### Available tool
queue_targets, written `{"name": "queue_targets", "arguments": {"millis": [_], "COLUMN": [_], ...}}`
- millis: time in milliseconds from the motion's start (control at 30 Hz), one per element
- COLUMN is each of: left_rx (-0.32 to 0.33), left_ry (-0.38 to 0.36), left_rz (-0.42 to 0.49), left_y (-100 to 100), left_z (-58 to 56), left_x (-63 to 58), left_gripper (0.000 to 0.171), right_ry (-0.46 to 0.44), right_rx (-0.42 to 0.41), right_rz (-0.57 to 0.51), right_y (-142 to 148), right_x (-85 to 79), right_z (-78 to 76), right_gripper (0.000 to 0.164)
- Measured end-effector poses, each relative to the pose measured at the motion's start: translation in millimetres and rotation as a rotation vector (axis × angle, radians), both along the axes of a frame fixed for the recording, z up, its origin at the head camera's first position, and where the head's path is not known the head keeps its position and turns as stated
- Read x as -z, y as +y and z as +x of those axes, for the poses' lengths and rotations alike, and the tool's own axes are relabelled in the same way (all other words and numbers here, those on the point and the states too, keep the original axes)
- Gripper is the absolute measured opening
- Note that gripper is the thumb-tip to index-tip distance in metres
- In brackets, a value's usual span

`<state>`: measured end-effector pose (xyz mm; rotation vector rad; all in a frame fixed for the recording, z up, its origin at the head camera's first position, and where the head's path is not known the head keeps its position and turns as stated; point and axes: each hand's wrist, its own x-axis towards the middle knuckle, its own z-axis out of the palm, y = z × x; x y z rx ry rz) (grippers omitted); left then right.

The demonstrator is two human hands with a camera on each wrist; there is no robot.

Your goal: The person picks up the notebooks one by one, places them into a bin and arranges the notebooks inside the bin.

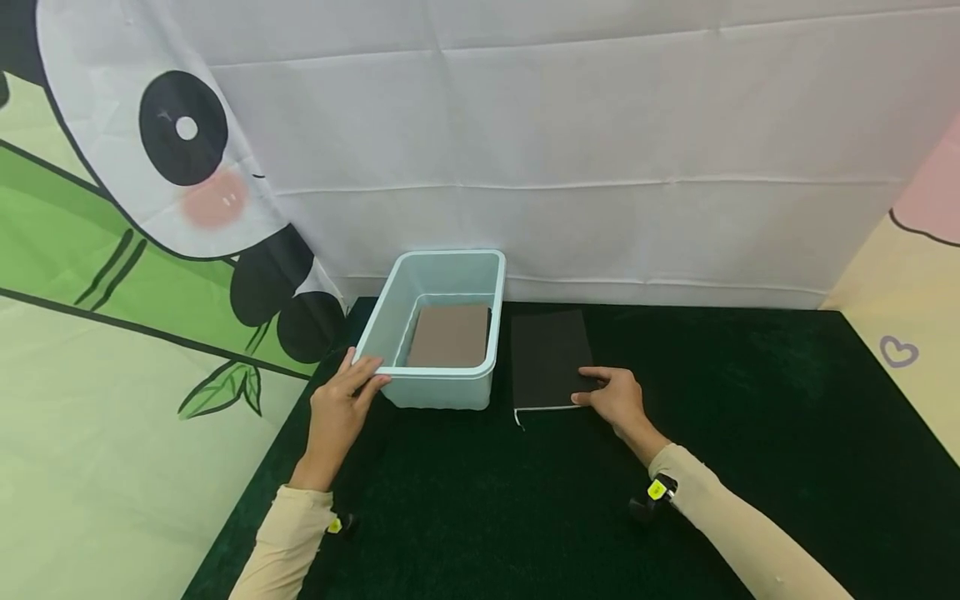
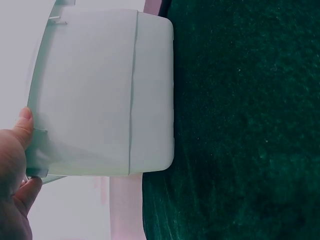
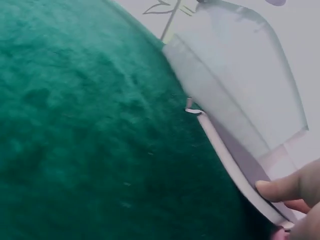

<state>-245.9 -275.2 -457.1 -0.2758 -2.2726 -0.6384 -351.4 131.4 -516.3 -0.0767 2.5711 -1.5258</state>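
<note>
A light blue plastic bin stands on the dark green cloth, a flat brown rectangular item lying on its floor. My left hand holds the bin's rim at the near left corner; the left wrist view shows its thumb on the rim. Right of the bin lies a black notebook with a ribbon marker sticking out at the near left corner. My right hand pinches this notebook at its near right corner. In the right wrist view the thumb presses on the cover, with other fingers partly hidden at the edge.
Dark green cloth covers the table. A white hanging sheet rises behind the table's back edge, with a cartoon panda print at the left. The bin stands close to that sheet. A small device sits on the right wrist.
</note>
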Motion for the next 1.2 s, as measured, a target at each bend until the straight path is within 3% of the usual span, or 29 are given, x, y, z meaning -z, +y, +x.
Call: {"name": "queue_targets", "arguments": {"millis": [233,433,800,1200], "left_rx": [-0.004,-0.011,-0.003,0.004], "left_ry": [-0.01,-0.019,-0.003,-0.011], "left_rz": [-0.001,0.0,-0.004,-0.01], "left_y": [-0.7,-2.0,-6.8,-14.1], "left_z": [1.3,1.9,1.3,3.3], "left_x": [-4.4,-5.1,-3.2,-1.2], "left_gripper": [0.037,0.037,0.037,0.038], "right_ry": [-0.179,-0.256,-0.343,-0.42], "right_rx": [-0.135,-0.204,-0.194,-0.094], "right_rz": [-0.156,-0.223,-0.432,-0.637], "right_y": [6.8,13.4,17.2,26.8], "right_x": [-18.6,-18.1,-15.6,-19.4], "right_z": [-13.5,-19.9,-17.9,-1.4], "right_gripper": [0.06,0.06,0.067,0.073]}}
